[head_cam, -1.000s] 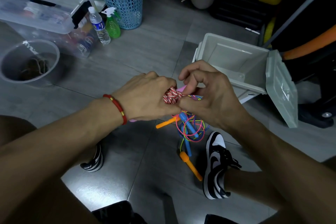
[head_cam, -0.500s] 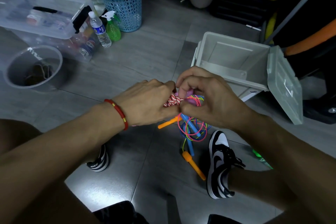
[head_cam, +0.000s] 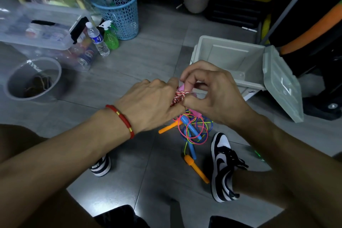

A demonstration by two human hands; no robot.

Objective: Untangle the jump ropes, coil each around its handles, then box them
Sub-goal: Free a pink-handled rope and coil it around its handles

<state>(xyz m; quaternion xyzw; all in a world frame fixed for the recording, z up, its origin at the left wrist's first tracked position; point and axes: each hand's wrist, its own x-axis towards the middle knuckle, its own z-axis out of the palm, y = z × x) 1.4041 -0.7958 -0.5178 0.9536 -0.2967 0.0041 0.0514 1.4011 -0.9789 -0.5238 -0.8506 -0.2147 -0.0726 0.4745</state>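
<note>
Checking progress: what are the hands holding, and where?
Both hands, left and right, grip the red-white rope coiled on its pink handles.

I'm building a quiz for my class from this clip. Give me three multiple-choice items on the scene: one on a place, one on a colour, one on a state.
1. Where is the rope tangle?
A. In the grey box
B. On the floor under the hands
C. In the blue basket

2. What colour is the rope wound on the pink handle?
A. Red and white
B. Solid green
C. Black

3. What state is the grey box in?
A. Shut
B. Open, full of ropes
C. Open, no ropes seen inside

Answers:
1 B: the loops and the orange and blue handles lie on the tiles beside the shoe.
2 A: the braid between the left hand and right hand is red and white.
3 C: its lid hangs open and the visible walls are bare.
</note>
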